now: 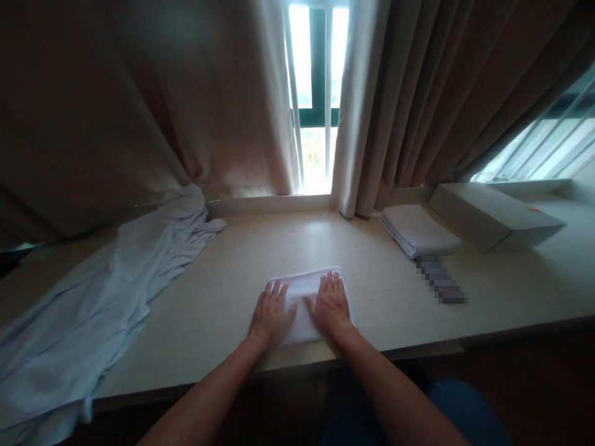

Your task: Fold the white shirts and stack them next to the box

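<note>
A small folded white cloth [304, 286] lies near the front edge of a pale wooden table [223, 297]. My left hand [271, 316] rests flat on its left part, fingers stretched out. Beside it, my right hand [331, 305] presses flat on the right part with fingers spread. Neither hand grips anything.
A large crumpled pale sheet [93, 303] drapes over the table's left side. Folded white cloths [418, 230] sit at the back right, beside a flat white box [495, 214]. A blurred-out dark item [440, 280] lies in front of them. Brown curtains [139, 93] hang behind.
</note>
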{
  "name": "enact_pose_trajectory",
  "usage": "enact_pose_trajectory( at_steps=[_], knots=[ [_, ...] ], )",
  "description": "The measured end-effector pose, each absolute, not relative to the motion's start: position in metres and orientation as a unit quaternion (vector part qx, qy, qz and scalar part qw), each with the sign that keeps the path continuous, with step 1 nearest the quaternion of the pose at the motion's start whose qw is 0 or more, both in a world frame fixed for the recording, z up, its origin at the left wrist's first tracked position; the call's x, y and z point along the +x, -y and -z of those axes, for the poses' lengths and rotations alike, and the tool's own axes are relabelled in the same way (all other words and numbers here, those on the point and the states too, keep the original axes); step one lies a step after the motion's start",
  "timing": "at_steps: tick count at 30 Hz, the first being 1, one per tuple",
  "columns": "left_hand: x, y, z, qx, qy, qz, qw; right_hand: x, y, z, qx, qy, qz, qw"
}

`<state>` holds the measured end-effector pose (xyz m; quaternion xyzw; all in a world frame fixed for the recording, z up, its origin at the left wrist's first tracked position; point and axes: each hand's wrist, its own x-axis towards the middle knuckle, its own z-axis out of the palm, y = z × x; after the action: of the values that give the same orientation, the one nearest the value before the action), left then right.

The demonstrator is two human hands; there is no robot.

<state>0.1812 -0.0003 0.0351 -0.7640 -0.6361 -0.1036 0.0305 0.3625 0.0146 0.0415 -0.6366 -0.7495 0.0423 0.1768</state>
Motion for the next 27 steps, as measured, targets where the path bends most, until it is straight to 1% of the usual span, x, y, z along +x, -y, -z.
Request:
enact_pose_trajectory(
  at_steps=[4,8,12,19,23,27],
  knots=[
    [0.182,0.001,-0.036,-0.763,0.638,0.101,0.026,0.362,-0.024,-0.043,-0.656,0.739,-0.062,0.141],
    [0.181,0.0,-0.034,-0.764,0.636,0.104,0.027,0.359,-0.026,-0.042,-0.663,0.734,-0.076,0.124],
    [0.18,-0.001,-0.031,-0.764,0.635,0.111,0.032,0.356,-0.024,-0.042,-0.675,0.723,-0.081,0.124],
    [0.182,0.0,-0.035,-0.765,0.635,0.106,0.033,0.356,-0.018,-0.044,-0.689,0.707,-0.054,0.152],
    [0.181,0.0,-0.034,-0.764,0.634,0.111,0.038,0.356,-0.022,-0.047,-0.688,0.709,-0.062,0.14],
    [0.179,-0.001,-0.031,-0.766,0.632,0.112,0.036,0.365,-0.035,-0.062,-0.669,0.731,-0.076,0.112]
  ],
)
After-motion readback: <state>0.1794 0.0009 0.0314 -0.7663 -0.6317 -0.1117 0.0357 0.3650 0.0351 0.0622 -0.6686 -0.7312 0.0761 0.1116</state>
